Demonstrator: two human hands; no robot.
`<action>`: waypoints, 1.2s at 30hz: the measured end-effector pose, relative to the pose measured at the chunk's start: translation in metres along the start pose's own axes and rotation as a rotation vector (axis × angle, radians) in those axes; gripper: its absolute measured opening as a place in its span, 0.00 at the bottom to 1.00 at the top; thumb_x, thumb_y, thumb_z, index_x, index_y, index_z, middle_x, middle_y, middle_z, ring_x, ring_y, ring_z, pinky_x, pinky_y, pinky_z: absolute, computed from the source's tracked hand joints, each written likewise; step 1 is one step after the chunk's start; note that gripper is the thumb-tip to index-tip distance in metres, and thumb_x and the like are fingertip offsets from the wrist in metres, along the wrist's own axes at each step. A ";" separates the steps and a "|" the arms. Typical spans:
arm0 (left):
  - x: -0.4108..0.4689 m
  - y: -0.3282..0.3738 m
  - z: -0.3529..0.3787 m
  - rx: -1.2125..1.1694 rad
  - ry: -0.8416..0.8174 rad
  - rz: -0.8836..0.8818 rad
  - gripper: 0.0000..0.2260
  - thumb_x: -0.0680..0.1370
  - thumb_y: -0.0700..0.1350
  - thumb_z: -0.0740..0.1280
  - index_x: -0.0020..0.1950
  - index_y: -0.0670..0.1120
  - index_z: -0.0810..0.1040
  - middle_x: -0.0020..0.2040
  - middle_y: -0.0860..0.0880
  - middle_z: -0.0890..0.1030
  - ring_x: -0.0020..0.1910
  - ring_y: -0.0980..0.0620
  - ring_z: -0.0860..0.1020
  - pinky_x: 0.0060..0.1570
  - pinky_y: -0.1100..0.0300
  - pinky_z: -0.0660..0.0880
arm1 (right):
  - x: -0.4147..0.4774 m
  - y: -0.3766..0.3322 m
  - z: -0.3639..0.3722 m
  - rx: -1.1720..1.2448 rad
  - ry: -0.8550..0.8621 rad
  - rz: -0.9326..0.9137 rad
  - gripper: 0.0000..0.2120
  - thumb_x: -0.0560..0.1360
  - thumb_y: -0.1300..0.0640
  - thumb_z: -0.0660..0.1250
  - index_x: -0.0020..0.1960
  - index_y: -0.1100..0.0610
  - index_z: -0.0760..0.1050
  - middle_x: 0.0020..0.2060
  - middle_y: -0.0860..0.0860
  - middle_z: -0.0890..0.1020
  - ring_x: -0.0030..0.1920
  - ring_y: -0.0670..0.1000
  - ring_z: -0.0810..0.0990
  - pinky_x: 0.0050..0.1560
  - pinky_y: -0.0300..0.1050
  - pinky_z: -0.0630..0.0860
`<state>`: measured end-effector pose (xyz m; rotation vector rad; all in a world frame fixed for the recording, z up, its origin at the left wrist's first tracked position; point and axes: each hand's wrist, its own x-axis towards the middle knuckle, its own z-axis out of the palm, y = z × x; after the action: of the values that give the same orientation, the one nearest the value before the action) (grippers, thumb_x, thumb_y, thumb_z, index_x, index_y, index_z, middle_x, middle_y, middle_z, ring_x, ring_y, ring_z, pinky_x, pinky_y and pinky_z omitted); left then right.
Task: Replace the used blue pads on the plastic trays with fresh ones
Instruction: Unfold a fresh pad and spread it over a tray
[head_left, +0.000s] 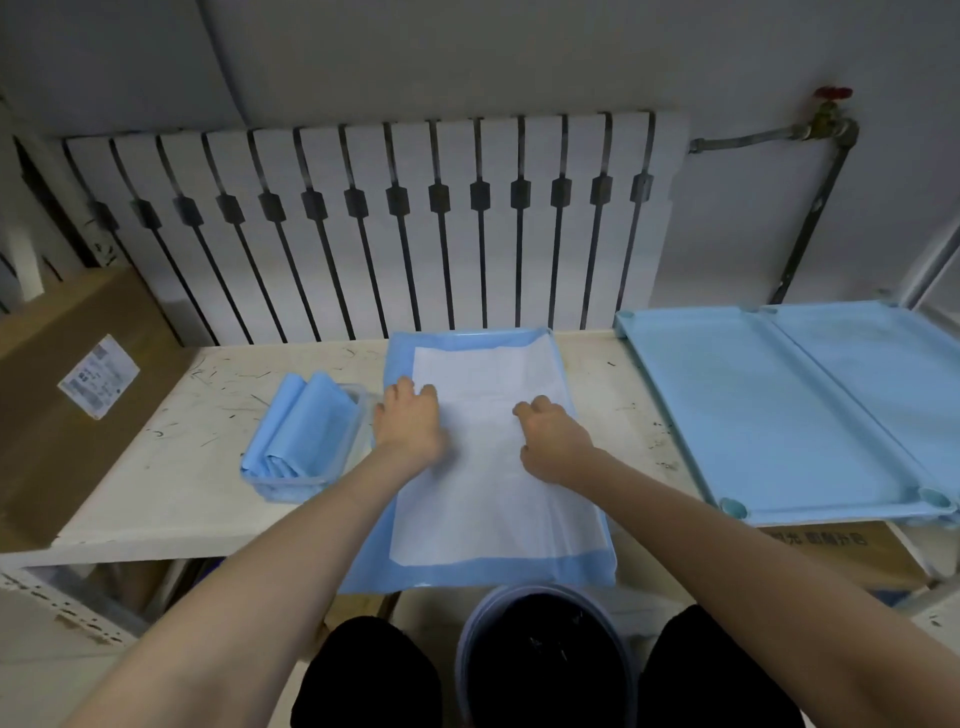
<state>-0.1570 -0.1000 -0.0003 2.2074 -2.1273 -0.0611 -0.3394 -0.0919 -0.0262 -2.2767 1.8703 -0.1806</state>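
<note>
On the table (171, 467), tub (291, 491) of folded pads (306, 421); left hand (408, 423), right hand (553, 441), fingers (410, 389) loose, pressing pad (493, 493) on tray (457, 335)

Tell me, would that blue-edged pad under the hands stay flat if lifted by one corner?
Probably not: the pad looks thin and overhangs the table edge, so it likely flops. Its creases near the right hand suggest it bunches easily.

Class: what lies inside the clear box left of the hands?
Folded blue pads fill the clear box. The box floor is covered by them, so unseen.
</note>
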 end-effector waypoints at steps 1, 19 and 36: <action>0.009 0.002 0.002 -0.028 -0.051 0.038 0.18 0.75 0.40 0.63 0.64 0.45 0.70 0.64 0.44 0.66 0.65 0.43 0.65 0.60 0.53 0.68 | 0.009 -0.002 0.003 0.015 0.004 0.005 0.20 0.74 0.66 0.59 0.66 0.60 0.65 0.61 0.57 0.68 0.61 0.57 0.69 0.53 0.48 0.73; 0.105 0.023 0.038 0.000 -0.178 -0.031 0.21 0.74 0.50 0.66 0.63 0.44 0.67 0.62 0.45 0.67 0.64 0.43 0.66 0.53 0.52 0.71 | 0.116 0.017 0.040 -0.024 -0.120 0.171 0.25 0.81 0.51 0.52 0.74 0.58 0.51 0.73 0.67 0.49 0.74 0.65 0.50 0.72 0.56 0.55; 0.170 0.008 0.041 0.097 -0.350 0.014 0.21 0.74 0.49 0.61 0.65 0.44 0.64 0.66 0.39 0.67 0.67 0.41 0.63 0.65 0.52 0.62 | 0.188 0.034 0.032 -0.006 -0.065 0.118 0.21 0.79 0.58 0.54 0.70 0.63 0.60 0.72 0.63 0.59 0.74 0.62 0.55 0.74 0.55 0.57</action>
<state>-0.1614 -0.2709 -0.0370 2.3853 -2.3625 -0.3776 -0.3280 -0.2805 -0.0698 -2.1407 1.9673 -0.0833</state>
